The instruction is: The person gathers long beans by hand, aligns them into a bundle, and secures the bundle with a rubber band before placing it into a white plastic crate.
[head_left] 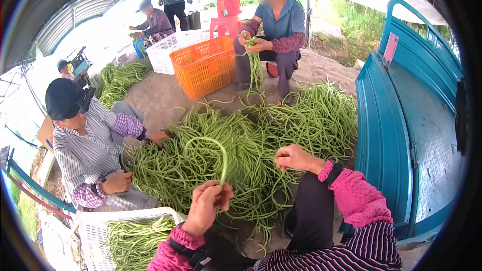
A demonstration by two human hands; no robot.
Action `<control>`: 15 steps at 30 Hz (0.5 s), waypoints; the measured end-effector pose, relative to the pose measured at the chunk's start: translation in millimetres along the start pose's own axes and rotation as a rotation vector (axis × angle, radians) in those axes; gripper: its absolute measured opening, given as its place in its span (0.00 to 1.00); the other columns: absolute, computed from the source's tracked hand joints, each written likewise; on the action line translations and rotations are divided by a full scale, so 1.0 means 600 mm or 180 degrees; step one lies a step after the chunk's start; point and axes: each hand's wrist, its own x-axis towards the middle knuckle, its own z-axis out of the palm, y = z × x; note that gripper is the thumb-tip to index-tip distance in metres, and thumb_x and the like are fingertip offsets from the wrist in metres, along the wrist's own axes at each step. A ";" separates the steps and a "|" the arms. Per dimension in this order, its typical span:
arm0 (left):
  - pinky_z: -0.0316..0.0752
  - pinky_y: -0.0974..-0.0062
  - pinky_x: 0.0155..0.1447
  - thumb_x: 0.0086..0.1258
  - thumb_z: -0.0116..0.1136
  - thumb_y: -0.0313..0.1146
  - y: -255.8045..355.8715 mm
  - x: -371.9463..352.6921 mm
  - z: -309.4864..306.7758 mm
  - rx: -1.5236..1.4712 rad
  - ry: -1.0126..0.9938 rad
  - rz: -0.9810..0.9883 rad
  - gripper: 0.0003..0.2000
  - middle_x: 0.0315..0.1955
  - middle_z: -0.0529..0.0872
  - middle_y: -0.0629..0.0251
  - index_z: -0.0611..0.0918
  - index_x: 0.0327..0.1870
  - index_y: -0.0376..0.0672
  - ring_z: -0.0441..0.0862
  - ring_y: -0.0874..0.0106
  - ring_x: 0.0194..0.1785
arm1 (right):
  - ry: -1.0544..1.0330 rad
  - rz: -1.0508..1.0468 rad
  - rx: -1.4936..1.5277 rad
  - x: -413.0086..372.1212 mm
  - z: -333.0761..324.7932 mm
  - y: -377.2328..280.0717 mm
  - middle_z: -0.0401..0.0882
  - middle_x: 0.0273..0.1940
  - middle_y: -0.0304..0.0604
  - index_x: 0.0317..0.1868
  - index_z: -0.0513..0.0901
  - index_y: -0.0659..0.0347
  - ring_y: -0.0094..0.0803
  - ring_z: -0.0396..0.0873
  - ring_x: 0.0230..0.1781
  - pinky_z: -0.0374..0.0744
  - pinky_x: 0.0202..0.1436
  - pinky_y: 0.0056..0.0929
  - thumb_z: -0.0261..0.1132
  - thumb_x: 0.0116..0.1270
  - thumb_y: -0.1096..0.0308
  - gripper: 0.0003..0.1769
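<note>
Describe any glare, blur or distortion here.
Head view: daylight washes out the left background; head view: a blur patch covers the face of the person in blue; head view: dark rounded corners, teal panel visibly bowed; head view: left hand and raised bean look fairly clear.

I see an arched, ribbed roof (95,10) at the far left, with bright daylight flooding in beneath it. My floor is bare brown earth (321,68). Near me on the right stands a teal metal truck bed (384,135). Red plastic stools (228,4) stand stacked at the far side; green plants (361,22) grow at the far right.
</note>
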 end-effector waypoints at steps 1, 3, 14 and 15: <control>0.70 0.77 0.30 0.69 0.46 0.32 -0.003 0.011 0.013 -0.0042 -0.0121 -0.0066 0.12 0.28 0.82 0.56 0.79 0.37 0.32 0.76 0.70 0.23 | -0.0110 -0.0035 0.0329 -0.001 0.006 -0.019 0.83 0.32 0.38 0.43 0.81 0.66 0.24 0.81 0.28 0.80 0.36 0.23 0.61 0.70 0.64 0.12; 0.70 0.77 0.31 0.69 0.46 0.33 -0.011 0.035 0.035 -0.0109 -0.0274 -0.0114 0.12 0.28 0.82 0.57 0.79 0.39 0.32 0.76 0.70 0.24 | -0.0263 -0.0079 0.0872 -0.009 0.018 -0.057 0.83 0.33 0.37 0.45 0.81 0.65 0.23 0.81 0.29 0.79 0.36 0.23 0.61 0.71 0.63 0.12; 0.72 0.76 0.33 0.69 0.45 0.35 -0.037 0.111 0.076 -0.0147 -0.0722 -0.0144 0.13 0.29 0.82 0.62 0.79 0.41 0.34 0.76 0.74 0.27 | -0.0035 -0.0238 0.1733 -0.012 0.035 -0.124 0.80 0.29 0.34 0.44 0.80 0.62 0.21 0.77 0.26 0.76 0.33 0.19 0.66 0.67 0.65 0.11; 0.72 0.76 0.33 0.70 0.45 0.35 -0.042 0.115 0.071 -0.0153 -0.0781 -0.0123 0.13 0.30 0.82 0.62 0.79 0.41 0.34 0.77 0.74 0.28 | -0.0039 -0.0235 0.1722 -0.010 0.039 -0.119 0.79 0.29 0.34 0.43 0.80 0.63 0.21 0.77 0.26 0.76 0.32 0.19 0.66 0.67 0.65 0.10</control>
